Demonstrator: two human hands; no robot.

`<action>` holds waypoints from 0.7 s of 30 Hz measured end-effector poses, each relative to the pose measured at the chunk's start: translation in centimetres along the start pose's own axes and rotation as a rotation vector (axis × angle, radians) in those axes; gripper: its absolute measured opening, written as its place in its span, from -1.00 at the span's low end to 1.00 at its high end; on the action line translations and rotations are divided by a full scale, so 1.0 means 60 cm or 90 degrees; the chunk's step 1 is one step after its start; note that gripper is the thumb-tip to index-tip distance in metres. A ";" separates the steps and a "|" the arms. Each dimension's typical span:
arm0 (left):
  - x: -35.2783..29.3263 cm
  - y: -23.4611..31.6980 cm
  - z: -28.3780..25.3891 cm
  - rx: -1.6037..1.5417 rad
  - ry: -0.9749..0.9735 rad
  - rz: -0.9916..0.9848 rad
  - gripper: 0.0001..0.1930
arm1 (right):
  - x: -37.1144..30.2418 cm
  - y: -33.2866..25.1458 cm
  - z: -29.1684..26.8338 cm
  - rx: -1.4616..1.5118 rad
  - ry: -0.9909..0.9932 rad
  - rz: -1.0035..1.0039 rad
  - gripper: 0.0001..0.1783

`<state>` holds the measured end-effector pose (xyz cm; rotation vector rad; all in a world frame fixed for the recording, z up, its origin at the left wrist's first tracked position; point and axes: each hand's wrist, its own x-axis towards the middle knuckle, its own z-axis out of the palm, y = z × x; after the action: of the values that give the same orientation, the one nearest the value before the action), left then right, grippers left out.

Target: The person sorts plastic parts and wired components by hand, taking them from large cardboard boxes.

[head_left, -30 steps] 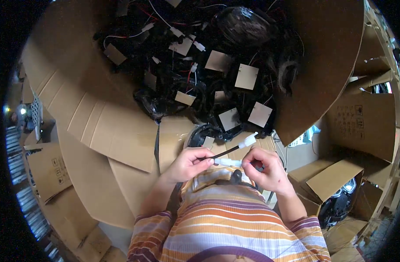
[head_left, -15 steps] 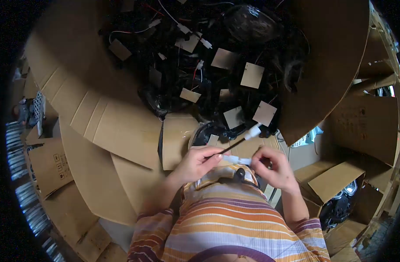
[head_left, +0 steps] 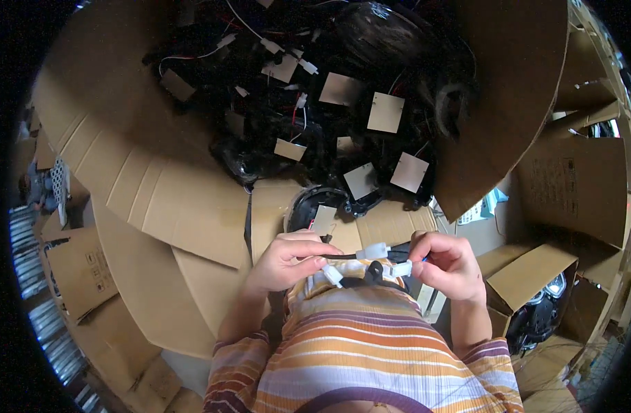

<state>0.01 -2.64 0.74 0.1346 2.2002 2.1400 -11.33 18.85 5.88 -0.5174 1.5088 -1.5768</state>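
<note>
At left, cardboard flaps (head_left: pixel 184 224) are spread. By the left hand (head_left: pixel 284 263), its grip closed to a pinch, the white left plug (head_left: pixel 332 276) is held at a tilt; from its fingers a black cable (head_left: pixel 344 257) is run to the middle plug (head_left: pixel 372 252). Just beside, the right plug (head_left: pixel 400 269) is pinched in the closed grip of the right hand (head_left: pixel 449 267). Farther right, a lamp (head_left: pixel 535 320) is boxed.

The connectors (head_left: pixel 372 251) look like milky white plastic, smooth with a bit of sheen. Cable (head_left: pixel 343 257) has a dark, kinda matt plastic-looking sleeve. Big carton (head_left: pixel 167 213) is matt brown cardboard, smooth apart from the creases. Square plates (head_left: pixel 386 112) are smooth, can't tell if metal or card. Dark bundle (head_left: pixel 381 38) looks wrapped in glossy, crinkly film. Striped shirt (head_left: pixel 350 337) is matt ribbed cloth. Headlight (head_left: pixel 555 284) has a shiny clear lens.
</note>
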 end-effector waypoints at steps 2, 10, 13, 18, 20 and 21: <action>0.003 -0.001 -0.002 0.009 -0.016 0.009 -0.82 | 0.000 -0.002 -0.002 0.010 0.006 0.006 -0.95; 0.009 -0.003 -0.007 0.040 -0.066 0.067 -0.81 | -0.002 -0.011 -0.003 -0.123 -0.039 0.023 -0.96; 0.007 -0.001 -0.008 0.074 -0.081 0.068 -0.81 | 0.002 -0.010 0.003 -0.325 0.001 -0.008 -0.96; 0.000 0.000 -0.001 0.142 -0.054 0.048 -0.81 | 0.000 -0.003 0.009 -0.343 0.002 -0.047 -0.94; -0.008 0.006 0.001 0.154 -0.028 0.034 -0.84 | -0.001 0.001 0.006 -0.250 0.007 0.003 -0.95; -0.017 0.018 -0.003 0.157 -0.023 0.031 -0.84 | -0.004 0.001 0.004 -0.198 0.030 0.023 -0.96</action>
<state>1.01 -2.91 1.82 0.2402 2.4563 1.8636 -11.00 18.91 5.93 -0.6265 1.8018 -1.3408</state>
